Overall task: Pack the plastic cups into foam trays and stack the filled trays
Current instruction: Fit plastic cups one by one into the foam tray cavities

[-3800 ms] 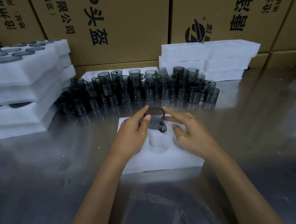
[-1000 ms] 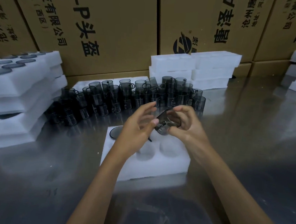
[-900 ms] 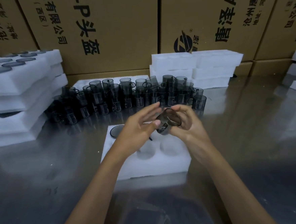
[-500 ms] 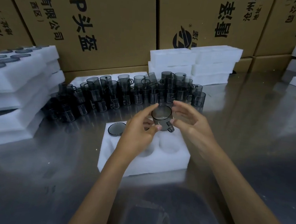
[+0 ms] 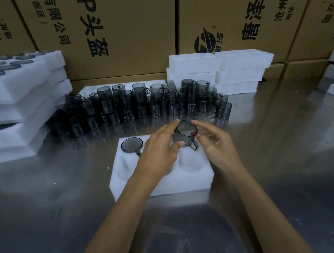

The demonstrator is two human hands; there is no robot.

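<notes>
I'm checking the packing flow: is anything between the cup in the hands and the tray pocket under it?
Nothing visible blocks it. The smoky cup, pinched by the left hand with the right hand beside it, sits upright over the foam tray; its pocket is hidden behind cup and fingers.

I log smoke-grey translucent cups, some with fine pale vertical lines; foam tray plain white; cartons tan, printed with black characters; worktop dull reflective silver-grey.

The cardboard boxes bear "头盔", "有限公司" and "(西区)".
</notes>
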